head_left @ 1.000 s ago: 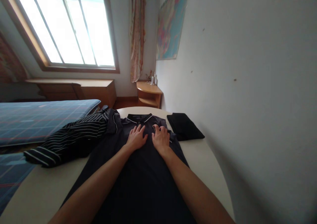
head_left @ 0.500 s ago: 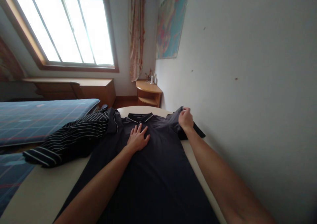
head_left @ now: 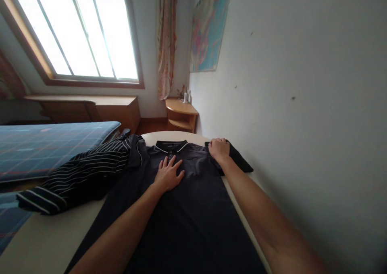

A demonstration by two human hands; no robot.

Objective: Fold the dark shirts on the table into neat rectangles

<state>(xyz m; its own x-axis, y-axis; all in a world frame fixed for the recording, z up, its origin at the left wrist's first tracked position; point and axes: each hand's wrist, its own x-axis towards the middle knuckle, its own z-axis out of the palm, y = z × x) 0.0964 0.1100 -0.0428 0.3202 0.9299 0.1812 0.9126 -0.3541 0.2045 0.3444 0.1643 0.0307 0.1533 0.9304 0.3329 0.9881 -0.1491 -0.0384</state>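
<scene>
A dark polo shirt point(head_left: 193, 209) with a white-edged collar lies spread out on a cream table point(head_left: 54, 233). My left hand point(head_left: 169, 174) rests flat on its chest just below the buttons, fingers spread. At the shirt's right shoulder my right hand point(head_left: 219, 149) has its fingers curled over the sleeve, gripping the cloth; the fingertips are partly hidden. Black cloth point(head_left: 240, 159) lies beside and beneath that hand. To the left of the polo, a black garment with white stripes point(head_left: 87, 165) lies bunched along the table.
A blue plaid mattress point(head_left: 54, 145) is at the left. The white wall point(head_left: 302, 124) runs close along the table's right side. Beyond the table stand a corner shelf point(head_left: 181, 105) and a wooden desk point(head_left: 117, 104) under the window.
My right hand has moved left and slightly down with the sleeve, which was held out and raised before. More black cloth shows beside it. My left hand stays on the chest.
</scene>
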